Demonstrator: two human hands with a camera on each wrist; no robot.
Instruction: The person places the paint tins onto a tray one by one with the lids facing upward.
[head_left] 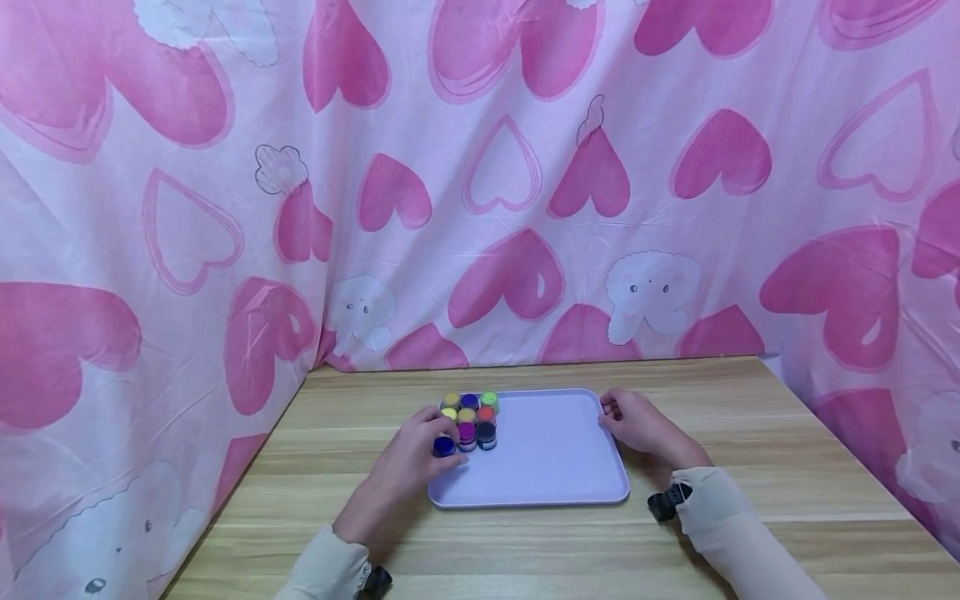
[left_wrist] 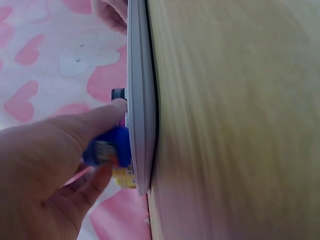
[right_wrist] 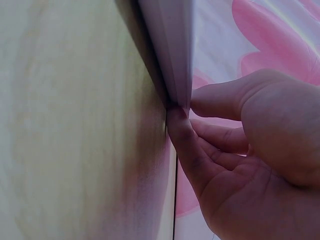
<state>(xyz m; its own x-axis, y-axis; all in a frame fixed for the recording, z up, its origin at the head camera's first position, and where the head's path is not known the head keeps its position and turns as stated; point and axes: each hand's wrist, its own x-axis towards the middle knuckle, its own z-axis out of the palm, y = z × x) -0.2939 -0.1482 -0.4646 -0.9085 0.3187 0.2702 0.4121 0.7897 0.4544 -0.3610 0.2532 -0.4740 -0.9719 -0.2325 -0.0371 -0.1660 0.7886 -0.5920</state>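
A light purple rectangular tray [head_left: 547, 450] lies on the wooden table. My left hand [head_left: 408, 454] is at the tray's left side, with a small blue jar [head_left: 444, 447] between its thumb and fingers. In the left wrist view this blue jar [left_wrist: 107, 149] is blurred and bears a label. Several small jars stand close together in rows on the tray's left part, among them a purple jar [head_left: 467, 435], a black jar [head_left: 486, 435], a red jar [head_left: 486, 415] and a green jar [head_left: 489, 402]. My right hand [head_left: 641, 423] pinches the tray's right rim [right_wrist: 172, 55] between thumb and index finger.
The wooden table [head_left: 525, 550] stretches around the tray on all sides. A pink heart-patterned cloth [head_left: 510, 183] hangs behind it and along both sides. Each wrist wears a black strap device, such as the right one [head_left: 667, 502].
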